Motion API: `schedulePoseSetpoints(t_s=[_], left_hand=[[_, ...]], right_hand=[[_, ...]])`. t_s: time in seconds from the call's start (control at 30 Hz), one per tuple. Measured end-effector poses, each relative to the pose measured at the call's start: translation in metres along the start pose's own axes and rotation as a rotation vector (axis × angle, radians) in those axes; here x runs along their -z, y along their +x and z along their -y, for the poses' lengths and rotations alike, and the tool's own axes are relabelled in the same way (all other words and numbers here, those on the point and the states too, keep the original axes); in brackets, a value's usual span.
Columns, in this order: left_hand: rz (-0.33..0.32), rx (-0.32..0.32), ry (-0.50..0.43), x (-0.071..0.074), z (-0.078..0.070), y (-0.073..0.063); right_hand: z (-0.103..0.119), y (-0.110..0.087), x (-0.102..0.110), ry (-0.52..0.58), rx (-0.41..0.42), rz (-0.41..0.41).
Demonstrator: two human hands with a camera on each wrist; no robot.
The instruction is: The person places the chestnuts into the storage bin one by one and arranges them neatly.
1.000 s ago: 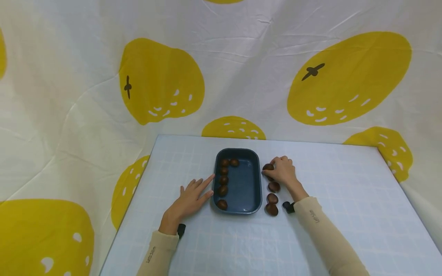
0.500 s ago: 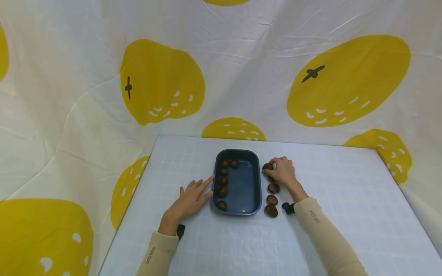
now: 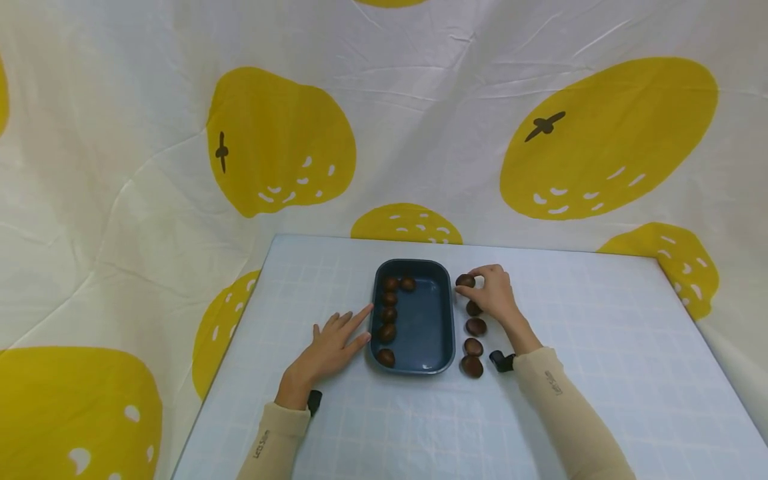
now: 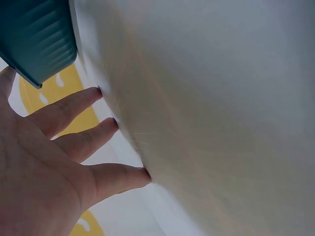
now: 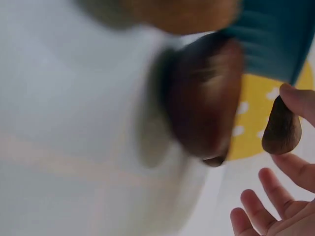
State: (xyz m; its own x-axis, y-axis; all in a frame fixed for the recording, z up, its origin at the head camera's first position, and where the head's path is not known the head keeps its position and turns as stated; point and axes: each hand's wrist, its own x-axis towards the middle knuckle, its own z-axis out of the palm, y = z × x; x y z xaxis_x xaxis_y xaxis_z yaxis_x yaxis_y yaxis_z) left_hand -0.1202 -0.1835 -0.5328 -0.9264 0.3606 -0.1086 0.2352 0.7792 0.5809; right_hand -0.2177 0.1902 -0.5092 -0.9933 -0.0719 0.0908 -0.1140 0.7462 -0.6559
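Observation:
My right hand (image 3: pixel 493 293) pinches a brown chestnut (image 3: pixel 465 281) between thumb and index finger, just right of the blue tray (image 3: pixel 451 320). The right wrist view shows this chestnut (image 5: pixel 283 129) held off the table, with the other fingers spread. A second chestnut (image 3: pixel 474 308) lies partly under that hand. My left hand (image 3: pixel 327 350) rests on the table with straight, spread fingers. Its index finger and thumb reach the tray's left side; in the left wrist view, the other fingertips (image 4: pixel 110 124) touch the cloth.
Inside the tray, several chestnuts (image 3: pixel 387 332) line the left side, with one more (image 3: pixel 408 284) at the far end. A column of loose chestnuts (image 3: pixel 472 366) lies right of the tray. A white curtain (image 3: pixel 432 120) with yellow fruit prints hangs behind the table (image 3: pixel 600 347).
The right hand has lifted the far chestnut and shifted it slightly away from me, uncovering more of the chestnut beneath. The left hand and tray stay in place.

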Motion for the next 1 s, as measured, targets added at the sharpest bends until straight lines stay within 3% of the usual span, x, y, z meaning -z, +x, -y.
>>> schedulePoseSetpoints(t_s=[0.3,0.57,1.0], left_hand=[[-0.002,0.005,-0.006,-0.001,0.001,0.0],[-0.003,0.001,-0.003,-0.001,0.002,0.0],[0.001,0.015,-0.006,0.0,0.0,0.0]], right_hand=[[0.03,-0.008,0.013,0.073,0.119,-0.026],[0.061,-0.012,0.02,0.084,0.146,-0.006],[0.101,-0.004,0.004,0.138,0.204,0.006]])
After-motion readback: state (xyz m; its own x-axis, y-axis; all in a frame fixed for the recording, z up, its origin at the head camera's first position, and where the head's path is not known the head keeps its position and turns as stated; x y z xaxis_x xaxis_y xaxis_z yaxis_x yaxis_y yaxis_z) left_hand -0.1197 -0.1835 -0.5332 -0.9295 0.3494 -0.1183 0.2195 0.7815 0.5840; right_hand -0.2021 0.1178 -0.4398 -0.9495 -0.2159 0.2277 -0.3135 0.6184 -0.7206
